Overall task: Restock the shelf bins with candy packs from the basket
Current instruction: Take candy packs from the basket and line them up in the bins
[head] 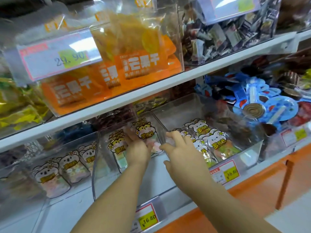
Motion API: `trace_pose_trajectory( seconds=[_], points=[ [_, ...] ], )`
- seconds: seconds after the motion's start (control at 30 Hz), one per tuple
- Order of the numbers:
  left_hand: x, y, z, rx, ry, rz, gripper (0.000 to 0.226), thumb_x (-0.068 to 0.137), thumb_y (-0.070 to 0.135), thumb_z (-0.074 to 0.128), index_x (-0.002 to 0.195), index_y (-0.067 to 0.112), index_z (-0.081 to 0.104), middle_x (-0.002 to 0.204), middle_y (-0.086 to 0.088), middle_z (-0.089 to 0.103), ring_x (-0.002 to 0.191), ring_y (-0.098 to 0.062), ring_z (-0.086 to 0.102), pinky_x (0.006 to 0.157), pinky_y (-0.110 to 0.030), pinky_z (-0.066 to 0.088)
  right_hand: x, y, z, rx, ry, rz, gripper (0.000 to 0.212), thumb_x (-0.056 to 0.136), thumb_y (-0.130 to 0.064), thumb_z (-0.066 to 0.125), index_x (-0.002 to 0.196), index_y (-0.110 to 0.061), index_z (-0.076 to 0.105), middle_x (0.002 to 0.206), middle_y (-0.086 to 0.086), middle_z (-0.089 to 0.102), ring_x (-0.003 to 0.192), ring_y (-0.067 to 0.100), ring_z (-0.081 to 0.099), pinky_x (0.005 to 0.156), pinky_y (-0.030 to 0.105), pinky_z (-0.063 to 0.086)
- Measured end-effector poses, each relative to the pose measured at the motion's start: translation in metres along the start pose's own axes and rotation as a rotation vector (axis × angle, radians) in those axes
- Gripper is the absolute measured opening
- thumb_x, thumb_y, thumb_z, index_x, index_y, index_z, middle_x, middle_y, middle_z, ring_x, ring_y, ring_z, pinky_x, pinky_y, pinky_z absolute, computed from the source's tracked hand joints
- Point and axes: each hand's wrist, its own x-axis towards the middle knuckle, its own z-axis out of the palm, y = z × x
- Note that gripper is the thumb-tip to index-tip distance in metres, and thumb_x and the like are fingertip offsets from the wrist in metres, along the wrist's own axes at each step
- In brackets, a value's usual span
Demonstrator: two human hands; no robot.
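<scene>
Two hands are in: the left hand point(138, 149) grips a pack point(145, 132) by its lower end, upright in the middle bin point(107, 182); the right hand point(182, 148) sits part-curled at the divider point(161, 130), grip not determinable; pack judged light, soft and slippery, best pinched at a sealed edge.

Two white shelves, both sloping down twd the front. Upper shelf point(151, 89): clear bin w/ orange packs point(117, 73), bin of dark wrapped sweets point(227, 34) at right, yellow packs point(16, 106) at left. Lower shelf point(178, 29): row of clear bins side by side, w/ koala-print packs point(55, 169), hamster-print packs point(117, 145), rabbit-print packs point(215, 143), then blue lolly packs point(262, 105). Price tags point(148, 219) clipped on the front edge, orange strip point(252, 190) below.
</scene>
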Motion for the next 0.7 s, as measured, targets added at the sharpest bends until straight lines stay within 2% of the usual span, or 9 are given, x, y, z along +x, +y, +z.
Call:
trace_pose_trajectory(
  seconds=[0.07, 0.13, 0.23, 0.3, 0.4, 0.47, 0.53, 0.6, 0.7],
  points=[
    [0.001, -0.005, -0.004, 0.117, 0.053, 0.013, 0.119, 0.086, 0.051, 0.072, 0.156, -0.004, -0.008, 0.154, -0.028, 0.025, 0.134, -0.043, 0.042, 0.096, -0.045, 0.047, 0.0, 0.001, 0.002, 0.013, 0.023, -0.012, 0.054, 0.046, -0.018, 0.093, 0.093, -0.03, 0.069, 0.119, -0.003, 0.056, 0.088, 0.023, 0.057, 0.044, 0.027, 0.043],
    [0.003, -0.008, -0.006, 0.195, 0.042, 0.017, 0.119, 0.086, 0.053, 0.07, 0.157, 0.0, -0.011, 0.155, -0.024, 0.023, 0.122, -0.035, 0.056, 0.079, -0.038, 0.053, -0.001, 0.001, 0.005, 0.022, 0.03, -0.016, 0.052, 0.047, -0.018, 0.093, 0.092, -0.03, 0.069, 0.122, -0.004, 0.053, 0.091, 0.023, 0.057, 0.047, 0.027, 0.047],
    [0.004, -0.011, -0.005, 0.209, 0.003, 0.049, 0.112, 0.089, 0.048, 0.068, 0.158, 0.007, -0.009, 0.156, -0.023, 0.014, 0.099, -0.032, 0.067, 0.063, -0.032, 0.048, -0.001, 0.002, 0.007, 0.034, 0.053, -0.01, 0.051, 0.046, -0.019, 0.093, 0.09, -0.03, 0.07, 0.122, -0.004, 0.055, 0.091, 0.022, 0.057, 0.046, 0.028, 0.049],
    [0.001, -0.011, -0.004, 0.184, -0.026, 0.059, 0.102, 0.09, 0.043, 0.069, 0.158, 0.009, 0.0, 0.155, -0.024, 0.011, 0.098, -0.037, 0.067, 0.068, -0.034, 0.051, 0.0, 0.003, 0.008, 0.032, 0.062, -0.014, 0.051, 0.046, -0.019, 0.093, 0.089, -0.031, 0.07, 0.12, -0.003, 0.056, 0.09, 0.023, 0.057, 0.046, 0.027, 0.048],
    [-0.006, -0.016, 0.003, 0.106, -0.108, -0.008, 0.083, 0.091, 0.028, 0.069, 0.154, 0.006, 0.02, 0.155, -0.022, 0.014, 0.129, -0.037, 0.049, 0.099, -0.043, 0.046, -0.001, 0.004, 0.009, 0.036, 0.075, -0.016, 0.052, 0.045, -0.019, 0.093, 0.09, -0.031, 0.07, 0.12, -0.003, 0.056, 0.089, 0.023, 0.057, 0.045, 0.027, 0.046],
    [-0.01, -0.022, 0.012, 0.097, -0.255, -0.032, 0.071, 0.091, 0.028, 0.068, 0.148, 0.011, 0.031, 0.152, -0.02, 0.022, 0.126, -0.034, 0.049, 0.099, -0.038, 0.042, -0.001, 0.004, 0.009, 0.028, 0.075, -0.012, 0.051, 0.045, -0.02, 0.093, 0.088, -0.031, 0.07, 0.12, -0.004, 0.055, 0.089, 0.023, 0.057, 0.045, 0.026, 0.045],
    [-0.008, -0.029, 0.019, 0.086, -0.386, -0.04, 0.072, 0.087, 0.035, 0.07, 0.147, 0.024, 0.031, 0.152, -0.018, 0.03, 0.117, -0.033, 0.056, 0.09, -0.033, 0.044, -0.002, 0.003, 0.009, 0.025, 0.071, -0.011, 0.05, 0.046, -0.022, 0.093, 0.088, -0.031, 0.069, 0.121, -0.004, 0.054, 0.089, 0.022, 0.057, 0.045, 0.025, 0.044],
    [-0.003, -0.03, 0.018, 0.079, -0.424, -0.023, 0.071, 0.082, 0.038, 0.068, 0.145, 0.034, 0.036, 0.152, -0.017, 0.03, 0.113, -0.029, 0.057, 0.092, -0.035, 0.048, -0.002, 0.004, 0.01, 0.03, 0.09, -0.018, 0.049, 0.045, -0.022, 0.093, 0.088, -0.03, 0.07, 0.12, -0.004, 0.055, 0.088, 0.022, 0.057, 0.044, 0.025, 0.043],
    [0.001, -0.03, 0.013, 0.079, -0.447, 0.007, 0.063, 0.085, 0.035, 0.067, 0.143, 0.033, 0.042, 0.148, -0.014, 0.031, 0.106, -0.022, 0.051, 0.088, -0.032, 0.048, -0.002, 0.003, 0.01, 0.032, 0.106, -0.028, 0.049, 0.045, -0.022, 0.094, 0.088, -0.03, 0.07, 0.12, -0.004, 0.057, 0.087, 0.022, 0.058, 0.044, 0.024, 0.041]
  ],
)
